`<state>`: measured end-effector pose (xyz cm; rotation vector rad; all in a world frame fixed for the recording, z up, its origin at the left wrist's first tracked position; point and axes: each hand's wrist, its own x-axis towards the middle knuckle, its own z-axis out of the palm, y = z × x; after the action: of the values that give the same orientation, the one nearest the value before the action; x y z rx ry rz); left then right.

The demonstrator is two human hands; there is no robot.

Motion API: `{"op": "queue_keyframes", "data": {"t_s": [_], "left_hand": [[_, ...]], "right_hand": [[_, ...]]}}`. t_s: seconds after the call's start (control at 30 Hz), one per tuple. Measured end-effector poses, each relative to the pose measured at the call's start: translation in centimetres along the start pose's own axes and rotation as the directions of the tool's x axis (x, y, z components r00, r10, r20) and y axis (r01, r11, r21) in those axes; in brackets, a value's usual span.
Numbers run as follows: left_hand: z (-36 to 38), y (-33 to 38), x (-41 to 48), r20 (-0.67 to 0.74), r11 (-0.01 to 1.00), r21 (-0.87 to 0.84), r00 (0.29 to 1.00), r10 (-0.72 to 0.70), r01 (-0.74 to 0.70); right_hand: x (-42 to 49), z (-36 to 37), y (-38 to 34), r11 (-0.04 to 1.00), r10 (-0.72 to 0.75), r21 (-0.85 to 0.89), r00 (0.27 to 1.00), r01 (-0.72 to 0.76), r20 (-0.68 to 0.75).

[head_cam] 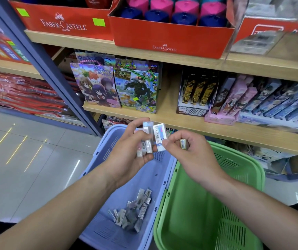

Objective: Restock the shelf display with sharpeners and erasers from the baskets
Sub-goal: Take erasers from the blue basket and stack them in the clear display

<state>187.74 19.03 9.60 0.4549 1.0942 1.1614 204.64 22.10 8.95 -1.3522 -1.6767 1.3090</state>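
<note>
My left hand (128, 150) holds a fan of several small white wrapped erasers (149, 136) above the blue basket (108, 148). My right hand (189, 150) pinches the edge of the rightmost white eraser (160, 136) and also keeps a small eraser with a barcode (183, 143) between its fingers. More wrapped erasers (133, 212) lie in a heap on the blue basket's floor. Beside it on the right stands a green basket (249, 177), nothing visible inside. On the top shelf a red Faber-Castell box (169, 40) holds pink and blue sharpeners (173, 13).
Wooden shelves (180, 121) run in front of me, carrying anime gift bags (115, 87) and boxed pens (252, 100). A grey-blue upright post (42, 58) divides the shelving. Glossy tile floor (27, 150) lies to the left.
</note>
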Motion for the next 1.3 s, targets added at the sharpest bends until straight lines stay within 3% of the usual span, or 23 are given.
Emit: {"op": "queue_keyframes", "data": {"t_s": [0.17, 0.3, 0.47, 0.53, 0.67, 0.9, 1.03, 1.3], "left_hand": [[0.4, -0.9, 0.4, -0.047, 0.988, 0.154, 0.998, 0.031, -0.023], [0.2, -0.7, 0.6, -0.116, 0.973, 0.231, 0.992, 0.045, -0.017], [-0.3, -0.1, 0.9, -0.159, 0.976, 0.216, 0.984, 0.075, -0.039], [-0.3, 0.1, 0.9, -0.152, 0.987, 0.161, 0.987, 0.053, -0.028], [0.1, 0.2, 0.7, -0.125, 0.98, 0.197, 0.991, 0.049, -0.023], [1.7, 0.4, 0.7, -0.071, 0.983, 0.181, 0.996, 0.058, -0.044], [3.3, 0.9, 0.7, -0.051, 0.987, 0.142, 0.995, 0.089, -0.081], [6.6, 1.9, -0.7, -0.026, 0.968, 0.159, 0.979, 0.2, -0.193]], "right_hand": [[0.2, 0.2, 0.1, 0.999, -0.032, -0.025, 0.999, 0.033, 0.027], [0.5, 0.0, 0.1, 0.999, -0.01, 0.04, 0.99, 0.004, 0.138], [0.8, -0.2, 0.3, 0.942, 0.178, 0.238, 0.953, -0.237, 0.244], [1.1, -0.6, 0.4, 0.908, 0.192, 0.323, 0.951, -0.266, 0.243], [1.5, -2.0, 0.2, 0.918, 0.145, 0.337, 0.968, -0.209, 0.205], [1.5, -4.1, -0.6, 0.827, 0.155, 0.524, 0.978, -0.204, 0.136], [0.9, -5.3, -1.1, 0.857, 0.145, 0.479, 0.981, -0.19, 0.131], [-0.3, -8.2, -2.4, 0.72, 0.06, 0.68, 0.989, -0.138, 0.138]]}}
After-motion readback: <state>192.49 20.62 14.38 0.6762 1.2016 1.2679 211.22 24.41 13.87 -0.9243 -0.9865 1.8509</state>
